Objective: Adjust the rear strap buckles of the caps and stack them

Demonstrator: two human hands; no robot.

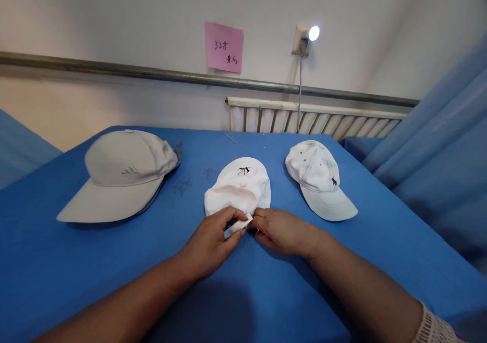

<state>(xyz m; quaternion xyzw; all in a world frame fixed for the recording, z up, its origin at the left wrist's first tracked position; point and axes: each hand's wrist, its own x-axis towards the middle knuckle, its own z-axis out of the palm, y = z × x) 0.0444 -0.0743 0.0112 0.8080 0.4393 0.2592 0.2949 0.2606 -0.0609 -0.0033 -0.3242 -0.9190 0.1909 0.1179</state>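
Observation:
A white cap (239, 184) with a small dark emblem lies in the middle of the blue table (114, 262), its back facing me. My left hand (211, 241) pinches the cap's white rear strap (239, 225) between thumb and fingers. Touching it from the right, my right hand (279, 230) has its fingers closed on the strap's other end. Both hands meet at the cap's back edge.
A larger beige cap (122, 173) sits at the left of the table. A white cap with a small dark logo (318, 178) sits at the right. A pink note (223, 46), a wall light (309, 34) and a radiator (312, 119) are behind. Blue cloth (437, 155) hangs at right.

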